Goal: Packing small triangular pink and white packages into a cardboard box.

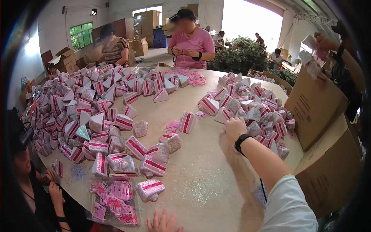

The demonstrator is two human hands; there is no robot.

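My right hand (235,132), wearing a dark wristband, reaches to the near edge of the right-hand pile. Its fingers are drawn together against a glittery cake-slice ornament (223,115); their undersides are hidden. My left hand (164,222) lies on the table's near edge, fingers spread, holding nothing. The closest thing to it is a white cake-slice ornament (150,189) with a pink-red band. A clear plastic tray (136,201) of pink printed cards (120,190) sits to its left.
A large heap of cake-slice ornaments (92,104) covers the table's left side. Pink cards (191,77) lie at the far edge. Cardboard boxes (328,154) stand at the right. A person in pink (193,40) stands opposite; other people work left and right.
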